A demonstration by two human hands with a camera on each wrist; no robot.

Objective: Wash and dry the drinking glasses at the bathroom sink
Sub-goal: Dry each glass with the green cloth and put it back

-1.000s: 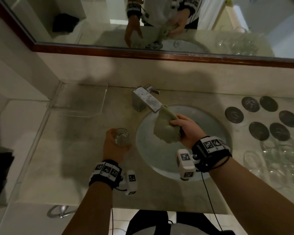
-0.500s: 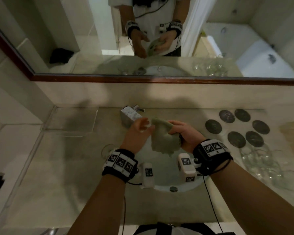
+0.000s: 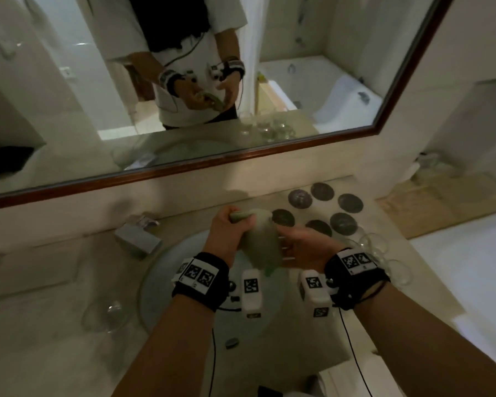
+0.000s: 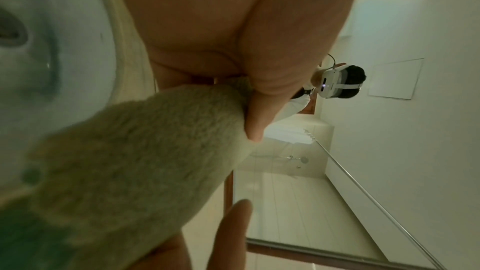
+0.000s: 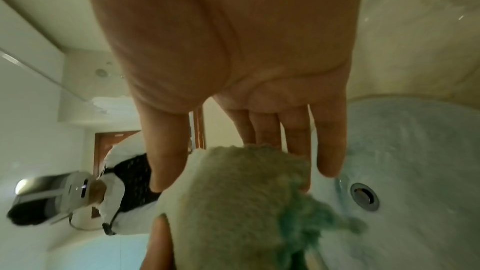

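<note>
Both hands are over the sink basin (image 3: 181,259) with a pale green cloth (image 3: 261,247) between them. My left hand (image 3: 238,217) grips the cloth's upper end; in the left wrist view its thumb pinches the cloth (image 4: 130,161) against the fingers. My right hand (image 3: 287,247) lies against the cloth's right side with straight fingers; the right wrist view shows its fingertips (image 5: 330,169) and thumb touching the cloth (image 5: 233,202). One clear glass (image 3: 106,313) stands alone on the counter left of the basin.
Several clear glasses (image 3: 378,250) crowd the counter right of the basin, with several dark round coasters (image 3: 321,191) behind them. A square chrome faucet (image 3: 138,239) stands at the basin's back left. A clear tray (image 3: 32,270) lies at far left. The mirror (image 3: 184,156) runs along the back.
My left hand let go of the glass on the counter and moved right to grip the cloth's top. My right hand's fingers straightened against the cloth. The head view swung up and right.
</note>
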